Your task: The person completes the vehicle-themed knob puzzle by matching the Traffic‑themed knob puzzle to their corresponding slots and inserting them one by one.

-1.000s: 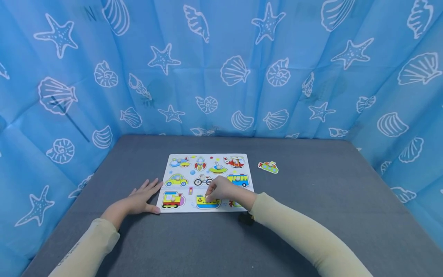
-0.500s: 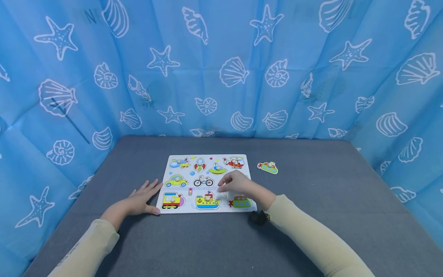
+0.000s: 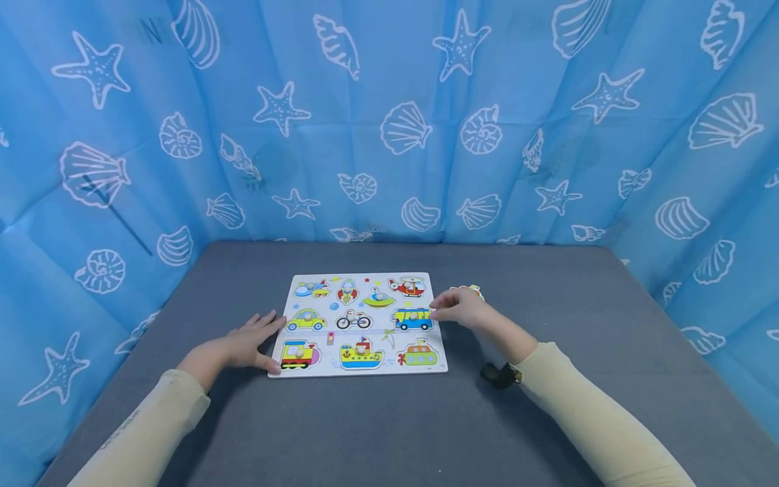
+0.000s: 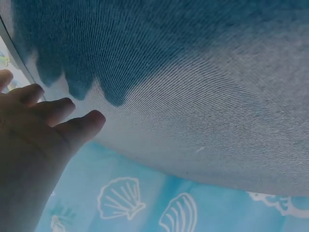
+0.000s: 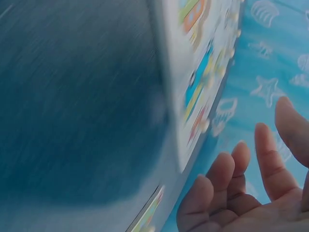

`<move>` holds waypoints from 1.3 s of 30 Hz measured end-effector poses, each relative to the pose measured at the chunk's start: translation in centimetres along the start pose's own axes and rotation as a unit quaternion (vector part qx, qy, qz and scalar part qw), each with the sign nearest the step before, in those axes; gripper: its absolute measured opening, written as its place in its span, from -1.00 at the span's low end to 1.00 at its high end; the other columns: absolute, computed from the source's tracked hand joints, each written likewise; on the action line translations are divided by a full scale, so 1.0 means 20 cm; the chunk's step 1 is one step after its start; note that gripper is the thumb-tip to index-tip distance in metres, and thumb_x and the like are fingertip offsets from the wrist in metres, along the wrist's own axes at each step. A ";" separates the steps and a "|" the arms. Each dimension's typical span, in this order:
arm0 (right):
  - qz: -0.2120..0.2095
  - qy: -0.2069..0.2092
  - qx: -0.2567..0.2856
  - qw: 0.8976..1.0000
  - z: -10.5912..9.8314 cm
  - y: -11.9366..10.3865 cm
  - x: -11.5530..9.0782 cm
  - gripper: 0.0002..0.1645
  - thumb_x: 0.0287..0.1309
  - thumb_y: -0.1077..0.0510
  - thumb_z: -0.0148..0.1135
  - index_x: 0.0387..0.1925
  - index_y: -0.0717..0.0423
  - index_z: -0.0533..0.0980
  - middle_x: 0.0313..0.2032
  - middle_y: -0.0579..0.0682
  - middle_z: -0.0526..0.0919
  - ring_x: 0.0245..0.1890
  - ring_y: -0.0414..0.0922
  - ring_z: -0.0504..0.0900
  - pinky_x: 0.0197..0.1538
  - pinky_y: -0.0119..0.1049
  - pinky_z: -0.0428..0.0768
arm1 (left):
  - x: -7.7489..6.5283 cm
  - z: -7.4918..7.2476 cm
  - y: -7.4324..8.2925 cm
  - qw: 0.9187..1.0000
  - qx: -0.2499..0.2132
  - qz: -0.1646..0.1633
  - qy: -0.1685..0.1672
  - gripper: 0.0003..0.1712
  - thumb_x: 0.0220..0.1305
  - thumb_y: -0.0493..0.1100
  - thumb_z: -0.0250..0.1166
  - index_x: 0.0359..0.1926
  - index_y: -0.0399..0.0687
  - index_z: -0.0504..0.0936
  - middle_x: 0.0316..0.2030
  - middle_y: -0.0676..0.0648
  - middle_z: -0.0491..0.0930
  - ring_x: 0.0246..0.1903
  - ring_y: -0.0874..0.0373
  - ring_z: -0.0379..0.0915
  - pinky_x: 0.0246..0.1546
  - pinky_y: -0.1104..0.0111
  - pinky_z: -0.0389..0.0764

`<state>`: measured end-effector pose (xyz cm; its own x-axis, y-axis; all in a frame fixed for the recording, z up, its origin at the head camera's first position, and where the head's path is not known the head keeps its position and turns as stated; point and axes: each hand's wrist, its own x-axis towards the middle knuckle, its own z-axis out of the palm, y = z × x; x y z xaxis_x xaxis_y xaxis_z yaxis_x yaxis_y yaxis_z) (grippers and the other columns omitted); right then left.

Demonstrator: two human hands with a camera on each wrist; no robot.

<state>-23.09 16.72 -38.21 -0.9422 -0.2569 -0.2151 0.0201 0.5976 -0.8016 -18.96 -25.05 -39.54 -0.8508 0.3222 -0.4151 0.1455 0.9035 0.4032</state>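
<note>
A white knobbed puzzle board (image 3: 328,369) lies on the table, bearing vehicle pieces such as a bus (image 3: 414,318), a ship (image 3: 362,354) and a train (image 3: 299,354). At its lower right is a submarine picture (image 3: 418,353) with no knob showing. My left hand (image 3: 240,346) rests at the board's left edge, fingers spread, thumb by the lower corner. My right hand (image 3: 462,308) is over the board's right edge, near the bus. Its fingers stand apart and hold nothing in the right wrist view. Behind it a loose submarine piece (image 3: 478,291) is mostly hidden.
The grey table (image 3: 365,433) extends on all sides of the board. A blue curtain (image 3: 377,223) with white shells and starfish hangs behind and at both sides. A small dark object (image 3: 499,375) shows at the right wrist.
My right hand has moved off the ship piece and across to the right, past the board's edge, now covering much of the loose submarine piece. My left hand stays at the board's edge.
</note>
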 end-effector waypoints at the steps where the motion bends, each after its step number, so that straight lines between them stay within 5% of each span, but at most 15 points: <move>1: 0.000 0.004 0.000 1.000 -0.02 0.02 0.00 -0.68 0.21 0.22 0.30 -0.05 0.33 0.58 -0.20 0.09 0.52 -0.18 -0.02 0.41 -0.17 -0.20 0.42 | 0.01 0.00 0.00 1.000 0.001 0.001 0.000 0.29 -0.05 0.27 0.47 0.50 -0.21 -0.02 0.47 -0.41 -0.18 0.41 -0.45 -0.42 0.23 -0.40 -0.18; 13: 0.049 0.049 0.056 0.996 -0.24 0.17 0.00 -0.48 0.33 0.15 0.18 0.24 0.30 0.41 0.17 0.32 0.37 0.13 0.18 0.37 0.15 0.16 0.38 | 0.06 0.00 -0.03 1.000 0.006 0.002 -0.009 0.32 -0.08 0.31 0.47 0.50 -0.21 -0.03 0.47 -0.39 -0.19 0.41 -0.45 -0.45 0.21 -0.42 -0.21; 30: 0.077 0.020 0.061 0.995 -0.35 0.26 0.11 -0.36 0.34 0.11 0.18 0.34 0.31 0.29 0.38 0.42 0.11 0.38 0.30 0.08 0.28 0.23 0.25 | 0.05 0.02 -0.02 1.000 0.010 -0.017 0.000 0.29 -0.05 0.28 0.46 0.51 -0.15 -0.03 0.48 -0.35 -0.19 0.42 -0.41 -0.45 0.21 -0.42 -0.15; 39: 0.113 -0.027 0.043 0.992 -0.39 0.32 0.21 -0.36 0.33 0.04 0.20 0.33 0.24 0.33 0.40 0.38 0.10 0.39 0.27 0.08 0.34 0.19 0.16 | 0.05 0.02 -0.02 1.000 0.013 -0.014 -0.001 0.28 -0.03 0.27 0.46 0.51 -0.16 -0.03 0.48 -0.36 -0.19 0.42 -0.42 -0.44 0.21 -0.41 -0.15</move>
<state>-29.50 25.47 -39.93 -0.8908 -0.1654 -0.4233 0.2600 0.5785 -0.7731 -19.70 -25.00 -40.39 -0.8535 0.2971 -0.4281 0.1349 0.9195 0.3691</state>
